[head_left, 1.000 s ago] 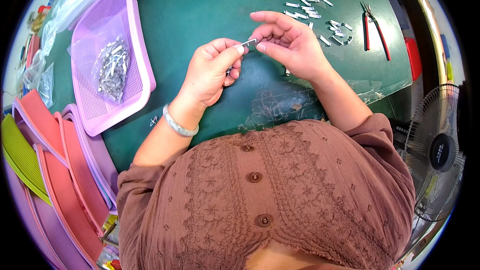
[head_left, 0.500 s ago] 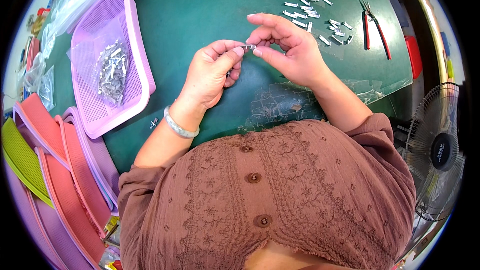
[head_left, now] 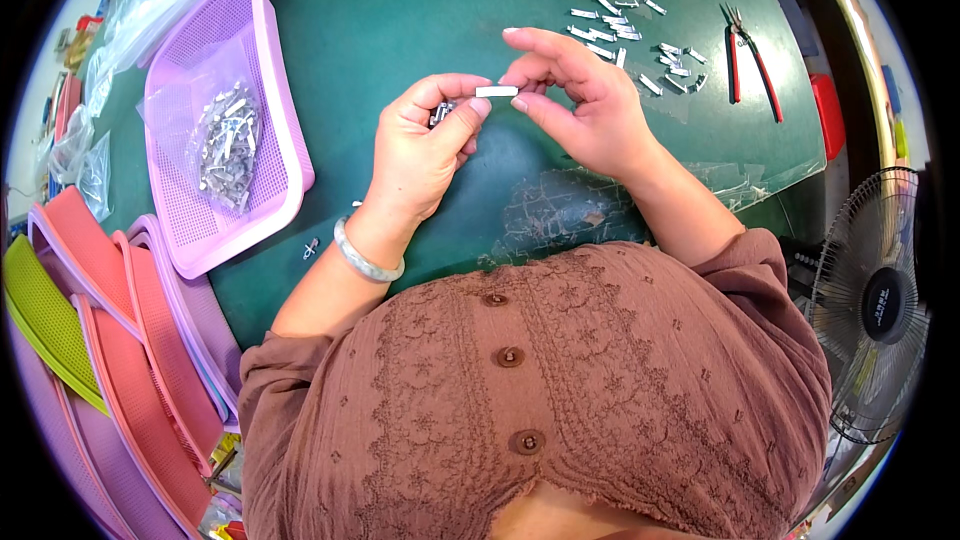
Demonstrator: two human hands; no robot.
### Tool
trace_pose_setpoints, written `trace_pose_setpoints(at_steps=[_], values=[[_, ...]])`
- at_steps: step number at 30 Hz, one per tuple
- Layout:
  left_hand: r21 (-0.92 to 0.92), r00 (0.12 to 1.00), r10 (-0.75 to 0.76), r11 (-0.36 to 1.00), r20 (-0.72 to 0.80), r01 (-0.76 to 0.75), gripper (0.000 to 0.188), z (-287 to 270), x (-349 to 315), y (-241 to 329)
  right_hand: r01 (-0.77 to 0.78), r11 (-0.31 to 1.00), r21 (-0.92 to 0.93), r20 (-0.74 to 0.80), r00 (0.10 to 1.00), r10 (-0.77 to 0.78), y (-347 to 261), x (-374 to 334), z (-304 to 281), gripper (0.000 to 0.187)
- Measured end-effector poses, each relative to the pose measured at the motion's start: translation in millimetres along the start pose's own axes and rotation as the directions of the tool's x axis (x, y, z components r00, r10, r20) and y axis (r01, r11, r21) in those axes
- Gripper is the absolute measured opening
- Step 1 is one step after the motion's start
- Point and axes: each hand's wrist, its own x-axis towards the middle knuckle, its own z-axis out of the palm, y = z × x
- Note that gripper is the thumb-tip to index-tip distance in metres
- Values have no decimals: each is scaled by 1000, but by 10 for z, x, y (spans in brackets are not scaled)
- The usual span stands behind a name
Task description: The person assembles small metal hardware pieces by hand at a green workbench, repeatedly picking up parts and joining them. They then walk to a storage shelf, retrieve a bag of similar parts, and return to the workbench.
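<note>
One metal clip [head_left: 497,92] turned, white face now exposed; left hand [head_left: 415,150] grip pinches it, right hand [head_left: 592,112] narrow at its end, hold unclear.

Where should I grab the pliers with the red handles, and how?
Probably around both red handles, coming from the picture's lower edge: the pliers lie on the green table with handles spread that way, their metal nose pointing away.
</note>
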Motion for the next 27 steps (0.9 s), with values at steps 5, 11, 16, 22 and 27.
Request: trace_pose_setpoints(at_steps=[5,11,16,22,27], values=[[-92,997,-72,993,22,74,13,4,-3,25,33,998,-50,-7,999,-34,-10,10,3,46],[-410,974,-168,886,152,216,8,-116,44,-14,-17,985,-174,-80,997,3,-45,51,-310,37],[-596,924,-176,720,339,356,13,-209,84,-19,-153,879,-452,45,980,194,-95,-78,-600,37],[-600,893,-172,686,416,412,13,-225,86,-19,-29,765,-644,78,992,103,-26,-234,-542,41],[-544,897,-242,726,371,421,10,-191,58,-43,-1,765,-644,72,995,62,41,-292,-462,39]])
